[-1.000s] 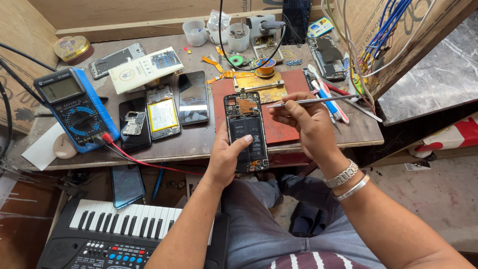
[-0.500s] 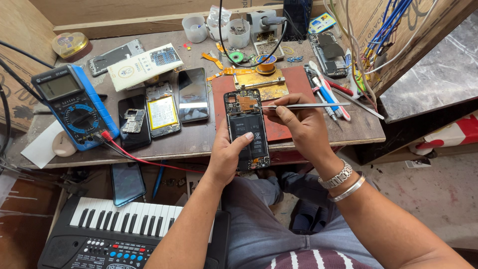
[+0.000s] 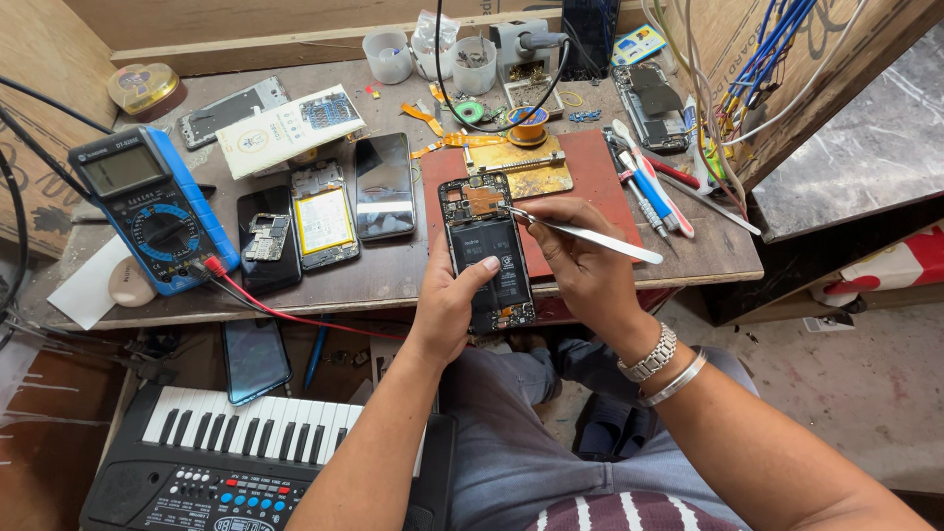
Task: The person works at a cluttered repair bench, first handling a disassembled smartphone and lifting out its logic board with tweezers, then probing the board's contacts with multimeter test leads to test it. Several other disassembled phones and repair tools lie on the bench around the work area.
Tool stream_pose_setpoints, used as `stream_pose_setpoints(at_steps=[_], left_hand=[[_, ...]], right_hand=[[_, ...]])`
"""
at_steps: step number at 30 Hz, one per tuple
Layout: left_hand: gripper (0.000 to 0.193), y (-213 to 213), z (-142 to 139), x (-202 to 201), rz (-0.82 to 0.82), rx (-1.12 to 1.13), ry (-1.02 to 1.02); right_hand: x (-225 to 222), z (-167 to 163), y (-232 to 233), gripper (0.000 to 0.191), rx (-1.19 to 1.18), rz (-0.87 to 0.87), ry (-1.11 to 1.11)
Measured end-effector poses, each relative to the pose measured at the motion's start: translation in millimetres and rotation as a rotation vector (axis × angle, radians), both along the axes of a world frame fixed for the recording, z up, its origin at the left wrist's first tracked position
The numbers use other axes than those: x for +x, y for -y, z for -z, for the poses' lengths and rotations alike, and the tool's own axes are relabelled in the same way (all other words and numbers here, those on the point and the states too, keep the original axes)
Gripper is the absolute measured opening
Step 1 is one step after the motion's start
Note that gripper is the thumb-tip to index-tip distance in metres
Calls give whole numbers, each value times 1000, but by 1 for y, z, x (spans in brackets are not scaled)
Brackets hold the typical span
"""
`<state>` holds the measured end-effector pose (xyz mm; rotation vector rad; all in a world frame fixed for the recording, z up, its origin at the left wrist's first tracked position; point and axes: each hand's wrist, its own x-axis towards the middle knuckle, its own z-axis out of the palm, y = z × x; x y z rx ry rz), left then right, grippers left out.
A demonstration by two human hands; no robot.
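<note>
Phone point(image 3: 489, 251) with its back off sits at the near edge of the bench, gripped in your left hand point(image 3: 447, 310) with the thumb pressed on the black battery, so it could tip into your lap if that grip goes loose. Your right hand point(image 3: 580, 261) pinches the metal tweezers point(image 3: 580, 232) shut, tips at the top parts; push hard and they could slip, scratch the board or poke the battery.

The opened phone point(image 3: 489, 251) lies face down, back cover off, black battery and circuit board showing, its long axis toward 12 o'clock. The thin metal tweezers point(image 3: 580, 232) touch its upper part, handle pointing to 4 o'clock.
</note>
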<state>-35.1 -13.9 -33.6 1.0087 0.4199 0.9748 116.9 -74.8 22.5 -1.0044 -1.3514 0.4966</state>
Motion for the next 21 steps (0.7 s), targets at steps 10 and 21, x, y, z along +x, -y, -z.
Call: stream_pose_setpoints(at_steps=[10, 21], left_hand=[[47, -4, -3, -5, 78, -81, 53], [45, -3, -4, -3, 47, -18, -47]], right_hand=[[-5, 1, -5, 23, -117, -202, -530], [2, -5, -11, 25, -153, -162, -561]])
